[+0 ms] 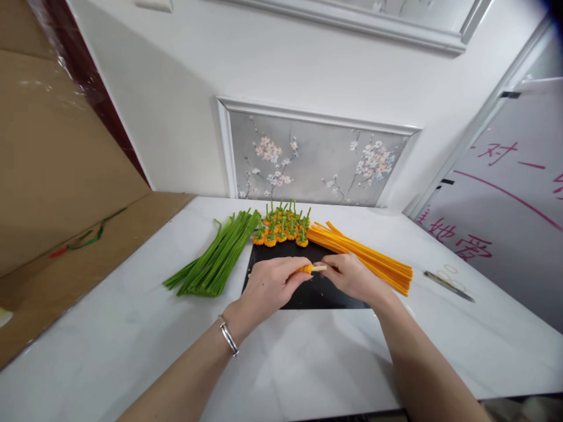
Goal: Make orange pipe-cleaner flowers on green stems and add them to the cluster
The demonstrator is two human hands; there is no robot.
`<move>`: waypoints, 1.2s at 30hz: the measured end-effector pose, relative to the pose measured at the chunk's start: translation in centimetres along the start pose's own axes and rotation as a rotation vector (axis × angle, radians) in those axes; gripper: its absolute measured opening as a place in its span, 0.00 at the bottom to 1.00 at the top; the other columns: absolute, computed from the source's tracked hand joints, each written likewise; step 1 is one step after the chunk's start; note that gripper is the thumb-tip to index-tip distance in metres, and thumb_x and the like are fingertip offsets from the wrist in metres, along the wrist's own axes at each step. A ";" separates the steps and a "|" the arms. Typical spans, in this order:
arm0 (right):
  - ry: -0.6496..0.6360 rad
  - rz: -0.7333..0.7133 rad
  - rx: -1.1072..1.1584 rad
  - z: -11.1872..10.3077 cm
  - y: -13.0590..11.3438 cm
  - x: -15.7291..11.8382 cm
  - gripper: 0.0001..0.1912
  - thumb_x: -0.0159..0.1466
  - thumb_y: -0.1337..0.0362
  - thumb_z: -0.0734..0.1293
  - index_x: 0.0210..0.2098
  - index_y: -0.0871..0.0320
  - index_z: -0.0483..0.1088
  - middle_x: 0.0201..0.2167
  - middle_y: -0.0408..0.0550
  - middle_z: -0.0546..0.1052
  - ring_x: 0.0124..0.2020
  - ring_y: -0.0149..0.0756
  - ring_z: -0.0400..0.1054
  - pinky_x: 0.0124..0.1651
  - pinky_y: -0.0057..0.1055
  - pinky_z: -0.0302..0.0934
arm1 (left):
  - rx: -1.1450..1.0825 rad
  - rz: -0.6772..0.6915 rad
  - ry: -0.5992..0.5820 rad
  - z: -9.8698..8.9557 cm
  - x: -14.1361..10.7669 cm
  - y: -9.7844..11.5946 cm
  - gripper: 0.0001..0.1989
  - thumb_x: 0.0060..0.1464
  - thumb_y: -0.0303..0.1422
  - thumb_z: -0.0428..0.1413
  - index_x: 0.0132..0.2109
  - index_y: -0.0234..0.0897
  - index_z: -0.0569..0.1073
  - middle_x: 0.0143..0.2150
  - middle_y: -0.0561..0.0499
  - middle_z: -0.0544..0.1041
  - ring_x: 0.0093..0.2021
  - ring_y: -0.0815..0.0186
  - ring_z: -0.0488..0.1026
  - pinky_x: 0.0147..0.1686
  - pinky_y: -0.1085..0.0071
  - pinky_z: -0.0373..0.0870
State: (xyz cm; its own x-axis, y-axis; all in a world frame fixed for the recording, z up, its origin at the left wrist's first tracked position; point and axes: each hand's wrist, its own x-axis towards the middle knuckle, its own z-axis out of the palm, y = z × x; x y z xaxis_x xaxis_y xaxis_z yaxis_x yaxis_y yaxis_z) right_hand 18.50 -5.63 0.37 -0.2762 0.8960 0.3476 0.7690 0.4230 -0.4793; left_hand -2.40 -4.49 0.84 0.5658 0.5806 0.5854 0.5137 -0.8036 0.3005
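Observation:
Over the black mat [303, 297], my left hand [275, 280] pinches a small orange pipe-cleaner coil [307, 269]. The coil sits around a pale wooden stick [319, 268]. Closed on the stick's other end is my right hand [349, 275], its fingertips partly hidden. Just beyond the hands stand several finished orange pumpkins with green stems [281, 225], bunched at the mat's far edge. To the left lies a bundle of green pipe cleaners [217, 258], and to the right a bundle of orange pipe cleaners [365, 255].
Tweezers [448, 286] and thin rubber bands [451, 269] lie on the white table [325, 357] at the right. A wall with a framed floral panel [316, 155] rises behind. Cardboard [65, 164] borders the left side, and a whiteboard with red writing [505, 176] the right.

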 end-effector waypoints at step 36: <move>0.256 -0.097 0.144 -1.1 -1.2 0.7 0.09 0.64 0.60 0.66 0.30 0.57 0.73 0.25 0.42 0.75 0.25 0.31 0.66 0.30 0.28 0.60 | 0.096 0.107 0.047 0.2 0.0 -0.1 0.06 0.59 0.32 0.55 0.37 0.40 0.77 0.28 0.54 0.77 0.29 0.69 0.72 0.28 0.73 0.61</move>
State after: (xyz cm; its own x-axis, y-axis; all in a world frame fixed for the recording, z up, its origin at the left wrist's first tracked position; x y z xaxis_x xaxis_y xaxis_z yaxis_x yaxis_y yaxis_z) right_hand 18.01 -5.63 2.08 -0.1764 0.7949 0.5806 0.6516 0.5364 -0.5364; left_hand -2.40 -4.39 0.66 0.5906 0.4841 0.6457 0.5132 -0.8428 0.1625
